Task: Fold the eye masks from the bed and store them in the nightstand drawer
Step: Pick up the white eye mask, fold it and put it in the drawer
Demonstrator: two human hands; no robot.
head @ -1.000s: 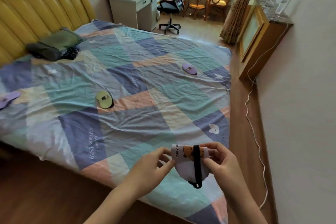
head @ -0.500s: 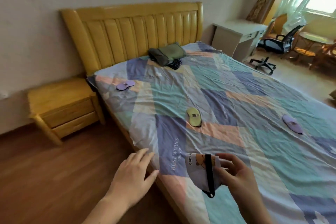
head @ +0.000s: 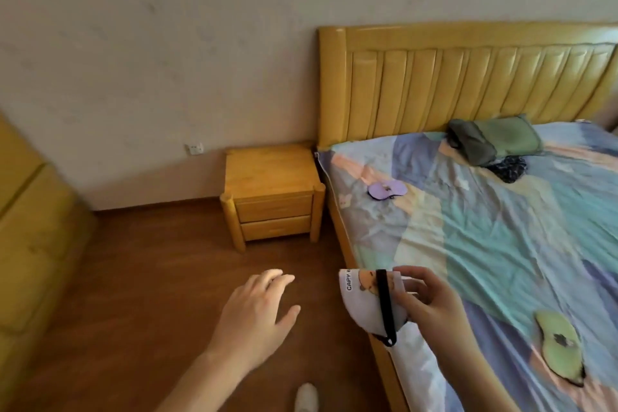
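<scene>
My right hand [head: 431,304] pinches a folded white eye mask [head: 364,303] with a cartoon print and a black strap, held beside the bed's near edge. My left hand [head: 257,309] hovers empty over the floor, fingers spread. A purple eye mask [head: 387,189] lies on the bed near the headboard corner. A green eye mask [head: 559,346] lies on the bed at lower right. The yellow wooden nightstand [head: 272,192] stands left of the bed against the wall, and its two drawers [head: 275,219] are closed.
The bed [head: 501,244] with a patchwork sheet fills the right side, with a yellow headboard [head: 468,84] behind. Folded green and dark clothes [head: 491,140] lie near the headboard. A yellow cabinet [head: 30,244] stands at far left. Brown wooden floor [head: 150,278] stretches toward the nightstand. My white shoe [head: 306,398] shows below.
The view has swung left from the bed toward the nightstand. My left hand let go of the white mask and moved out over the floor; my right hand still holds the mask.
</scene>
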